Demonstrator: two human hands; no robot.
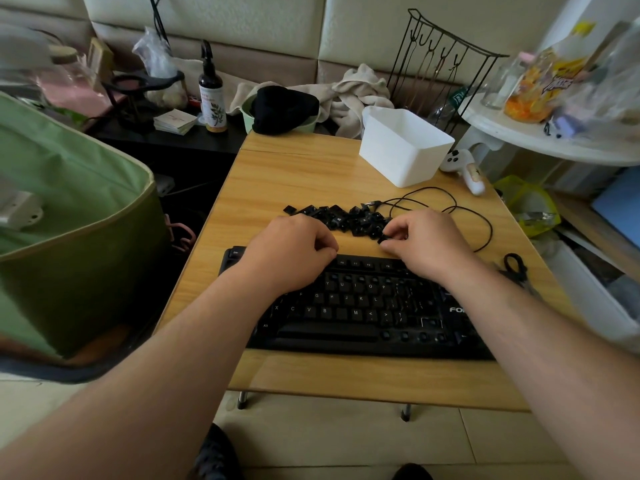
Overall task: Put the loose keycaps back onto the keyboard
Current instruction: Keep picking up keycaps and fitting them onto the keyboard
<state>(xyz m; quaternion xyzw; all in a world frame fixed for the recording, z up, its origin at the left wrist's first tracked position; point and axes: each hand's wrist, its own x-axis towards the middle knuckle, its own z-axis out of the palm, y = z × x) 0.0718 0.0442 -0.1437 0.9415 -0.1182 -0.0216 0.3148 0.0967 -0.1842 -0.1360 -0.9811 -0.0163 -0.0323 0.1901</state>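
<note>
My right hand (pixel 424 242) pinches one black keycap (pixel 382 239), my left hand (pixel 294 249) is curled empty, so I should align it squarely before pressing into the keyboard (pixel 360 306).

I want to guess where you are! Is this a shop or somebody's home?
Most likely somebody's home, a lived-in room. A low folding table stands on a tiled floor by a padded wall, with a crumpled towel, a spray bottle and a snack bag lying around.

on the table (pixel 277 174), loose keycaps (pixel 339 218) lie at 12 o'clock of the keyboard (pixel 360 306), a bin (pixel 405 147) at 1 o'clock.
</note>
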